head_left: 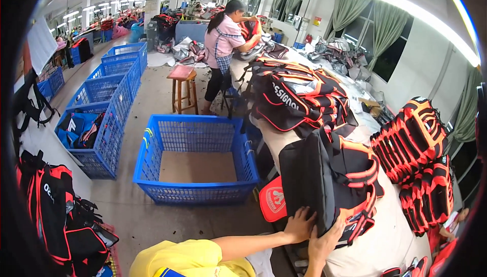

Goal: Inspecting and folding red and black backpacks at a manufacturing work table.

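Presently, pale tabletop (368,256), left edge: black bag (307,175), left hand (300,225) and right hand (324,241) touching it, grasp unclear; blue crate (198,194) near, curtained windows (395,56) beyond.

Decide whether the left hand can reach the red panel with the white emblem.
Probably yes: the left hand touches the black bag close by, and the red panel sticks out unobstructed.
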Motion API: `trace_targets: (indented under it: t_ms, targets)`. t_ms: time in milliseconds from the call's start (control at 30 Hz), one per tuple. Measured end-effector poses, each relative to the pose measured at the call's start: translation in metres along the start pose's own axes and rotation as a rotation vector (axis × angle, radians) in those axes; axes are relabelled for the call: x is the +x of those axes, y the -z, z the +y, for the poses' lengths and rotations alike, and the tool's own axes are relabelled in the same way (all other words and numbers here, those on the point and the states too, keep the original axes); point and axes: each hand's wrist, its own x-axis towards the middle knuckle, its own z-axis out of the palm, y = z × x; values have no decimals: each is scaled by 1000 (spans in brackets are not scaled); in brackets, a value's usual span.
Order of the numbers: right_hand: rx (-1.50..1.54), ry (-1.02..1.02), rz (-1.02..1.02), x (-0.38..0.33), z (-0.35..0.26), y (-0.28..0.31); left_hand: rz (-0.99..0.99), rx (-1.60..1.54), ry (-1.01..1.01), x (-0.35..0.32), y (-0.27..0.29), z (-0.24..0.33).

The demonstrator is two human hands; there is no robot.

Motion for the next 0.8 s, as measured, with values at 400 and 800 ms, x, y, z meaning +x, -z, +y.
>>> trace_targets:
  t_ms: [400,800]
  targets:
    - [-76,109,271,96,69,180,199,38,-339,125,127,-5]
    - [-148,-306,82,-127,153,115,-169,-189,-633,81,-26,-50]
